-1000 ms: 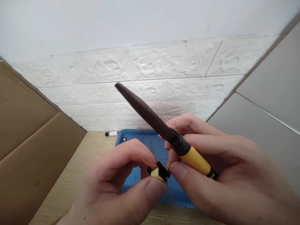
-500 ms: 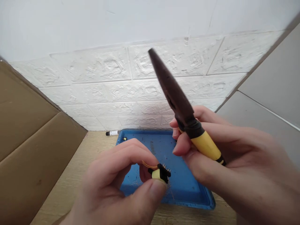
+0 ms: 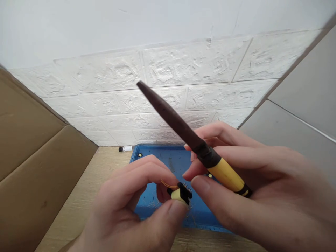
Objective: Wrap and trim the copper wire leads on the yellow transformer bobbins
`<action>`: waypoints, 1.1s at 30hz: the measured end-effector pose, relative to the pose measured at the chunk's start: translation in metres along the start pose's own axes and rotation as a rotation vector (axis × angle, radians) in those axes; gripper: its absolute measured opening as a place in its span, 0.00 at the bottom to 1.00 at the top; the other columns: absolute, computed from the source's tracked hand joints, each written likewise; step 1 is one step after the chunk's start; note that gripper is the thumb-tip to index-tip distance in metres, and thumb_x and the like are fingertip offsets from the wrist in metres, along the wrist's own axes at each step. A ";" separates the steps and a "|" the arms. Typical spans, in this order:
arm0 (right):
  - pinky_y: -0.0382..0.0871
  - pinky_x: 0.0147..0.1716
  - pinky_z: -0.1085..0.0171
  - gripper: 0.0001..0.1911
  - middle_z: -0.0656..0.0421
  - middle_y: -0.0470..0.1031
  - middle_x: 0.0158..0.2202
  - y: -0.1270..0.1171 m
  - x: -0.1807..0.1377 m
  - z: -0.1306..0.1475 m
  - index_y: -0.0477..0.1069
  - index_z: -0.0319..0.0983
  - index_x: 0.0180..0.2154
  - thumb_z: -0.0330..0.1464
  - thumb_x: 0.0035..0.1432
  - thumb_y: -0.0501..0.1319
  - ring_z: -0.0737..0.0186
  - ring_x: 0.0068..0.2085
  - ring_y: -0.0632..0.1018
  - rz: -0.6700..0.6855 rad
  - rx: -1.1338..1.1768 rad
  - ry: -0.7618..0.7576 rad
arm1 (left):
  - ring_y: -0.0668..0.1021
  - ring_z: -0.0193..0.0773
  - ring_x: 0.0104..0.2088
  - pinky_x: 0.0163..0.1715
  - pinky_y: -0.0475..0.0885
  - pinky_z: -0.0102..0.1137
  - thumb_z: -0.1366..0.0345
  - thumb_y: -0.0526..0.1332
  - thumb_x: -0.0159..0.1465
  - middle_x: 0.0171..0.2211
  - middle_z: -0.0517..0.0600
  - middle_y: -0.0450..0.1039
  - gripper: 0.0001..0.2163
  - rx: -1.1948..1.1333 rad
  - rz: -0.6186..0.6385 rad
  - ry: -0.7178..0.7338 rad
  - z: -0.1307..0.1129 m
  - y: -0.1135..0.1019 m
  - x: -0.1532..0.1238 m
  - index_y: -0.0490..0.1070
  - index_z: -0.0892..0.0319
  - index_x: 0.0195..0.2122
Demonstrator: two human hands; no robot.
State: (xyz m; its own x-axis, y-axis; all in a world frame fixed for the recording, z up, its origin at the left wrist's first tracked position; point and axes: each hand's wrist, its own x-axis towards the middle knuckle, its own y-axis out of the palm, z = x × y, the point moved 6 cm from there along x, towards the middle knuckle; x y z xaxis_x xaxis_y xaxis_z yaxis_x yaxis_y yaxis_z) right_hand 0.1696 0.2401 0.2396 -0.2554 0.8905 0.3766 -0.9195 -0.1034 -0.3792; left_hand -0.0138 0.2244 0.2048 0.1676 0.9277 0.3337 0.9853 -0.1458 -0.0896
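Between thumb and fingers, my left hand (image 3: 133, 203) pinches a small transformer (image 3: 177, 195) with a black bobbin and pale yellow tape. Several metal pins show on its right side, and thin orange wires loop out toward my index finger. My right hand (image 3: 246, 182) is wrapped around long-nose pliers (image 3: 173, 120) with dark jaws and yellow-and-black handles. The jaws look closed and point up and left, well above the transformer. My right thumb and index finger come close to the pins; whether they touch a wire cannot be made out.
Beneath both hands lies a blue tray (image 3: 157, 149) with wire scraps. A small transformer (image 3: 140, 154) sits in its far left corner, another (image 3: 209, 175) partly behind my right hand. A marker (image 3: 126, 148) lies beside the tray. Cardboard (image 3: 34, 157) stands left; a white wall (image 3: 118, 73) closes the back.
The pliers have swung down and to the left in my right hand. My right thumb and index finger have moved slightly left, nearer the pins. My left hand and the transformer have barely moved.
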 end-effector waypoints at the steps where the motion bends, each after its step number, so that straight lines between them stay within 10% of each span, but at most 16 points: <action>1: 0.84 0.35 0.74 0.14 0.63 0.84 0.43 0.000 0.001 0.000 0.80 0.45 0.29 0.23 0.65 0.69 0.69 0.36 0.86 0.025 0.006 -0.020 | 0.86 0.40 0.33 0.40 0.84 0.31 0.71 0.79 0.68 0.35 0.47 0.89 0.08 -0.008 0.008 -0.009 0.000 0.000 0.000 0.91 0.48 0.42; 25: 0.79 0.38 0.85 0.19 0.65 0.84 0.50 0.001 0.000 0.000 0.80 0.43 0.32 0.15 0.67 0.62 0.78 0.39 0.87 0.226 -0.074 -0.087 | 0.84 0.30 0.25 0.31 0.82 0.22 0.59 0.76 0.76 0.32 0.41 0.87 0.06 0.200 -0.032 0.281 -0.002 0.009 -0.006 0.83 0.49 0.42; 33: 0.87 0.34 0.65 0.08 0.58 0.85 0.41 0.001 0.009 -0.004 0.87 0.50 0.31 0.29 0.57 0.78 0.53 0.43 0.90 0.078 -0.158 0.007 | 0.83 0.27 0.24 0.30 0.82 0.19 0.51 0.68 0.82 0.30 0.40 0.84 0.12 0.265 -0.012 0.320 0.000 0.011 -0.008 0.79 0.50 0.42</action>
State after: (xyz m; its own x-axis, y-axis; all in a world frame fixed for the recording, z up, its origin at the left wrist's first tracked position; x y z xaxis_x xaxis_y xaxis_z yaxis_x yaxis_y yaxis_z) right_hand 0.1675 0.2501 0.2389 -0.3219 0.8854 0.3352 -0.8384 -0.1021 -0.5354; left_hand -0.0048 0.2156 0.2009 0.2000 0.7692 0.6069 0.9511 -0.0035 -0.3090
